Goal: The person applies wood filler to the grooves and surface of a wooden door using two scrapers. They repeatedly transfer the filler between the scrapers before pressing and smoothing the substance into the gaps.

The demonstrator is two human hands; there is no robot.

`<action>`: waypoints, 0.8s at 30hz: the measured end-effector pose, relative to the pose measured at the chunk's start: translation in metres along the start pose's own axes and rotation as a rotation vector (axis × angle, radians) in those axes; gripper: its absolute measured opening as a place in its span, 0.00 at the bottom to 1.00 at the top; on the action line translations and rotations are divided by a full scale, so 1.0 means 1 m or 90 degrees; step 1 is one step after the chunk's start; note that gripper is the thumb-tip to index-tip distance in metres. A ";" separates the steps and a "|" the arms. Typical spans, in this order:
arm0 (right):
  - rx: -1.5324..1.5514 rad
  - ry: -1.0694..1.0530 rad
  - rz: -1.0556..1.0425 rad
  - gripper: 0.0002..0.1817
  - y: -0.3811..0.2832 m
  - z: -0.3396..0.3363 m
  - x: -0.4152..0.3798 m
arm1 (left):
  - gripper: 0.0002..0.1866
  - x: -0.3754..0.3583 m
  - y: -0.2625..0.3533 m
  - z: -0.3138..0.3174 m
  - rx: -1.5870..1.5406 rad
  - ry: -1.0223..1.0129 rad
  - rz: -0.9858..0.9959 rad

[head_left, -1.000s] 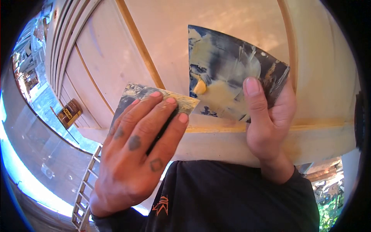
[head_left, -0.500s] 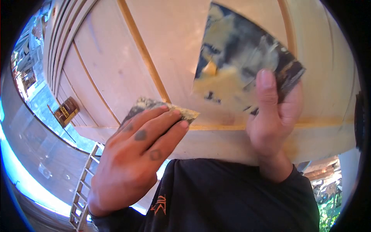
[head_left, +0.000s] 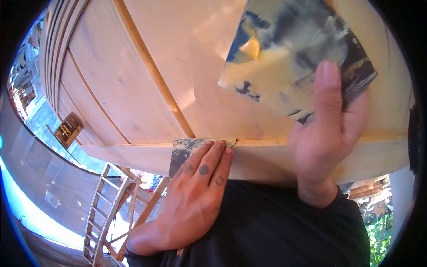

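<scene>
My left hand point(head_left: 198, 196) is closed on a filler-stained spreader point(head_left: 181, 150), fingers laid flat along its face. The spreader's upper edge lies at the amber seam point(head_left: 262, 141) that runs along the lower border of a pale wooden panelled surface point(head_left: 173, 58). On the right, my right hand point(head_left: 327, 133) grips a dark, flat mixing board point(head_left: 289, 58), thumb on top and fingers behind it. Yellowish filler coats much of the board, with a thicker lump point(head_left: 251, 48) near its left side.
Diagonal amber strips point(head_left: 149, 66) cross the pale surface. A labelled tin point(head_left: 69, 130) with a thin stick is at the left. Below it stands a ladder point(head_left: 101, 211) beside wooden supports point(head_left: 147, 207). Green foliage point(head_left: 380, 236) shows at lower right.
My left hand has moved right and down, levelling the spreader against the lower seam. The board in my right hand has shifted up and to the right in view.
</scene>
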State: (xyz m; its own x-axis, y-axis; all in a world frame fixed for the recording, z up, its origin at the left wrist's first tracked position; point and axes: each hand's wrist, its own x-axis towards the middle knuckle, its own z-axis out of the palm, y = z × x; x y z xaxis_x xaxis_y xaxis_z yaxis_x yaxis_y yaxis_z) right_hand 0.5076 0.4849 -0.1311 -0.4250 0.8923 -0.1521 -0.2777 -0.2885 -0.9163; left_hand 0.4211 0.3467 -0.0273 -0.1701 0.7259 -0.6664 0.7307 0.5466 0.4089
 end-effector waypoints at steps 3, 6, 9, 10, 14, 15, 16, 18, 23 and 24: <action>-0.019 0.030 -0.012 0.10 -0.001 -0.007 0.008 | 0.27 0.013 0.001 -0.018 -0.059 -0.057 -0.018; -0.010 0.022 -0.012 0.11 -0.002 -0.013 0.014 | 0.28 0.027 -0.007 -0.035 -0.112 -0.135 -0.013; -0.017 0.034 -0.009 0.12 0.000 -0.009 0.016 | 0.27 0.038 -0.016 -0.045 -0.112 -0.220 0.004; -0.021 0.048 -0.004 0.12 -0.001 -0.006 0.014 | 0.27 0.042 -0.018 -0.048 -0.107 -0.244 0.003; 0.008 0.066 -0.013 0.12 0.004 -0.005 0.013 | 0.27 0.053 -0.026 -0.056 -0.119 -0.303 0.029; 0.016 0.066 -0.016 0.12 0.006 -0.005 0.013 | 0.25 0.052 -0.032 -0.064 -0.166 -0.358 0.051; 0.018 0.068 -0.017 0.12 0.005 -0.007 0.014 | 0.24 0.048 -0.037 -0.076 -0.213 -0.413 0.072; -0.011 0.085 -0.018 0.12 0.003 -0.007 0.013 | 0.21 0.043 -0.031 -0.088 -0.133 -0.360 0.085; -0.007 0.094 -0.027 0.11 0.003 -0.013 0.011 | 0.16 0.027 -0.003 -0.078 0.239 -0.078 0.172; 0.008 0.087 -0.030 0.11 0.004 -0.014 0.012 | 0.16 0.026 0.003 -0.069 0.270 -0.073 0.201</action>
State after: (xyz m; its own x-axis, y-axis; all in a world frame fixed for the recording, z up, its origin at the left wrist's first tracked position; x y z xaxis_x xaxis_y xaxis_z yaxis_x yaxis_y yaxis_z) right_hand 0.5129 0.4996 -0.1418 -0.2901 0.9437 -0.1590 -0.3057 -0.2488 -0.9190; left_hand 0.3731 0.3961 -0.0002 0.1576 0.7643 -0.6253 0.9411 0.0755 0.3295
